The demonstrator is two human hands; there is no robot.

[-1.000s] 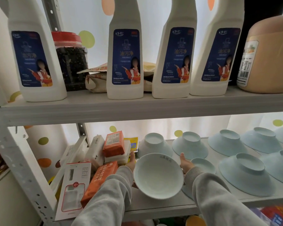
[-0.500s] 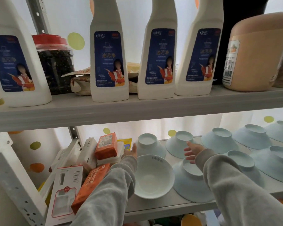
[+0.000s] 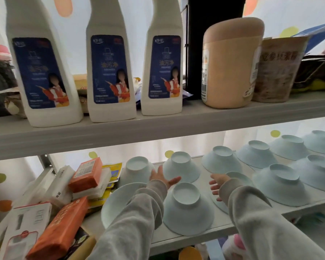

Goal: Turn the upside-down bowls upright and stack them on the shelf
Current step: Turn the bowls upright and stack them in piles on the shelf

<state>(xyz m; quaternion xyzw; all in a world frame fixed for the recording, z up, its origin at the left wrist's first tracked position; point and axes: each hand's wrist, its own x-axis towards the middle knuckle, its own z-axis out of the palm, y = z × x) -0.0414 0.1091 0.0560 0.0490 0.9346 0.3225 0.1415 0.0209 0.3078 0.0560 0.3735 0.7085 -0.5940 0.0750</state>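
Reaching w/ both arms in grey sleeves into a lower shelf (image 3: 199, 239) of pale blue bowls. Left hand (image 3: 162, 178) open, fingers spread, holding nothing, at the side of an upside-down back-row bowl (image 3: 180, 168). Right hand (image 3: 219, 186) open, empty, above a partly hidden bowl (image 3: 238, 177). One upright bowl (image 3: 116, 203) sits front left, beside an upside-down bowl (image 3: 187, 207).
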